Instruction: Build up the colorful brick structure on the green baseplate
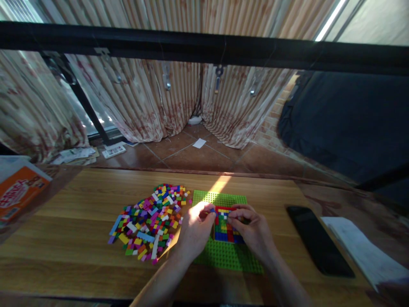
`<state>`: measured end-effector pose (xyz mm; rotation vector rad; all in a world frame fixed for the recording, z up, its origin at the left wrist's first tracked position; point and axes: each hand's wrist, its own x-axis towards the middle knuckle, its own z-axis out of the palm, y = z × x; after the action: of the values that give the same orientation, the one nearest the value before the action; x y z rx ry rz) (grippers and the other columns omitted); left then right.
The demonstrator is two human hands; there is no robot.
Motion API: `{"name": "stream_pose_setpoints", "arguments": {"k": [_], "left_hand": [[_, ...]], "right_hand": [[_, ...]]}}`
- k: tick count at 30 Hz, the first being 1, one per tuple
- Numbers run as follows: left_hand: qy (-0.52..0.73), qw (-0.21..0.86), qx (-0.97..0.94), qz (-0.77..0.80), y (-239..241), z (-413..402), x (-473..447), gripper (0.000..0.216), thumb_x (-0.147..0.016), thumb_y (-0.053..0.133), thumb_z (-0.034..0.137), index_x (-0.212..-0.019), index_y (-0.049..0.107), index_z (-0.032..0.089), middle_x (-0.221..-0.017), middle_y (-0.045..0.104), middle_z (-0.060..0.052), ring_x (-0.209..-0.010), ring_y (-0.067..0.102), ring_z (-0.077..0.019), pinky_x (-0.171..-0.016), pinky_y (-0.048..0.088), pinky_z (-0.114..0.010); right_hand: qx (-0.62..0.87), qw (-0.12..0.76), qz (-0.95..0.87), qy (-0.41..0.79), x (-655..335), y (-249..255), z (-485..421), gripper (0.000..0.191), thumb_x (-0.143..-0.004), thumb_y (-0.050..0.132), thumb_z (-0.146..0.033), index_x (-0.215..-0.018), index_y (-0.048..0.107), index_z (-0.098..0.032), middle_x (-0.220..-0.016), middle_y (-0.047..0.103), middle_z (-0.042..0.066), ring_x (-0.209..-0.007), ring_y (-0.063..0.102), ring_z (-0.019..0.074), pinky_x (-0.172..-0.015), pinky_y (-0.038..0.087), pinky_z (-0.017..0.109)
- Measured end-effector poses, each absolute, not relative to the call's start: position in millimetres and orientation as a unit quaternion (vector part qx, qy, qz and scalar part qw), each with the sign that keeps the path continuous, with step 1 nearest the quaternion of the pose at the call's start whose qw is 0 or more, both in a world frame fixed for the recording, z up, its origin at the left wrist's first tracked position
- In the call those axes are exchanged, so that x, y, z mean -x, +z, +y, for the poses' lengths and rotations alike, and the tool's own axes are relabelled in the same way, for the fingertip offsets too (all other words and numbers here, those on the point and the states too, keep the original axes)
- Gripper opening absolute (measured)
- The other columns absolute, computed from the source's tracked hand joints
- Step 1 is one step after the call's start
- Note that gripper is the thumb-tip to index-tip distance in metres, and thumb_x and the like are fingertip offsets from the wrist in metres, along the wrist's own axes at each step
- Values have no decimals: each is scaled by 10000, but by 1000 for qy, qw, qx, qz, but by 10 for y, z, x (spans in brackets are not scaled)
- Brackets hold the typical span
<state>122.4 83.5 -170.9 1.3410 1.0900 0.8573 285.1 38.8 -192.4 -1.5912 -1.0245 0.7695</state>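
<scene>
A green studded baseplate (236, 257) lies on the wooden table in front of me. On it stands a block of toy bricks (223, 236) in red, yellow, green, white and blue. My left hand (197, 228) is at the block's left edge, its thumb and forefinger pinched on a small blue brick (212, 209). From the other side, my right hand (251, 226) reaches over the block, fingertips closed together near the white bricks in its upper part. Whatever those fingertips hold is hidden. Left of the plate spreads a loose pile of coloured bricks (150, 221).
To the right lie a black phone (319, 241) and white paper (364, 251). An orange-labelled package (22, 189) sits at the far left. A dark bar (204, 44) crosses the view above the table (79, 256), with curtains (143, 102) behind.
</scene>
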Motion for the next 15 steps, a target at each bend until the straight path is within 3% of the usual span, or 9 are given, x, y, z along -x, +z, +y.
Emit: {"name": "stream_pose_setpoints", "arguments": {"k": [6, 15], "left_hand": [[377, 573, -567, 456, -1753, 852, -1203, 131, -777, 608, 234, -867, 671, 164, -813, 686, -6, -772, 638, -153, -720, 505, -247], [379, 609, -567, 406, -1759, 857, -1213, 136, -778, 642, 227, -881, 703, 162, -816, 692, -21, -768, 635, -149, -712, 514, -246]], "right_hand": [[655, 506, -480, 290, -2914, -1883, 359, 152, -703, 734, -369, -695, 738, -217, -998, 655, 77, -911, 639, 236, -797, 526, 400], [631, 479, -576, 204, -2803, -1756, 298, 136, -839, 649, -343, -926, 741, -294, -1130, 638, 67, -1071, 586, 242, -958, 476, 471]]}}
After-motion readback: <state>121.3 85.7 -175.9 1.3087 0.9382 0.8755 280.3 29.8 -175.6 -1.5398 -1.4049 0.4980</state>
